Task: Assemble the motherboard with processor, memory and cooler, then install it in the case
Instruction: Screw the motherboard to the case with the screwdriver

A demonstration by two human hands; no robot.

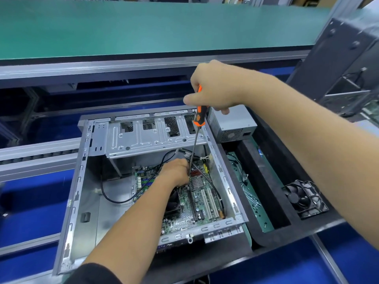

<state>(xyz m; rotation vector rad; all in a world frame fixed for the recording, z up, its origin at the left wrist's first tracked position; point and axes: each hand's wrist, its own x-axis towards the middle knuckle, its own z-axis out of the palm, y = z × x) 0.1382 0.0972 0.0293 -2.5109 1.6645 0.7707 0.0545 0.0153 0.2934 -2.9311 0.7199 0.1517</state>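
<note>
Gripping orange-and-black screwdriver (196, 128) handle in my right hand (215, 87); left hand (176, 173) pinches its shaft at the motherboard (196, 199), inside case (82, 181).

grey power supply (232, 125) beside black fan (303, 198), green conveyor belt (143, 27) behind

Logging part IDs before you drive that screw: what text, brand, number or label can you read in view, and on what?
None can be read.
Screwdriver handle: a dark mark, blurred.
Motherboard: printing too small.
Power supply: no legible label.
Case: only stamped holes and slots, no text.
Loose fan: no readable marking.
</note>
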